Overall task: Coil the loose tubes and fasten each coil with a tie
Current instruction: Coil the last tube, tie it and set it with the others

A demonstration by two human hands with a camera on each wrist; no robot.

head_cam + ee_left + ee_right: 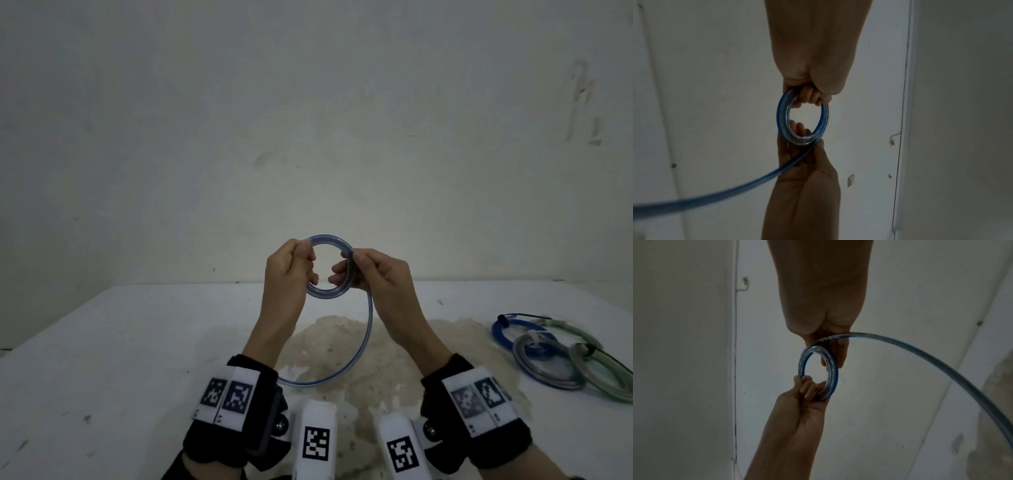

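Note:
A clear tube with a blue stripe is wound into a small coil (325,295) held up above the white table (120,342). My left hand (291,267) grips the coil's left side with curled fingers; in the left wrist view the coil (781,113) hangs below those fingers (809,97). My right hand (370,270) pinches the coil's right side, where the loose tail (368,329) leaves and curves down to the table. The right wrist view shows the coil (833,374) and the tail (920,356) arcing right.
Three finished coils lie at the table's right: a blue one (503,337) with a black tie, a grey one (548,380) with a white tie, a greenish one (613,387). A brownish stain (342,353) marks the table's middle. A pale wall (308,137) stands behind.

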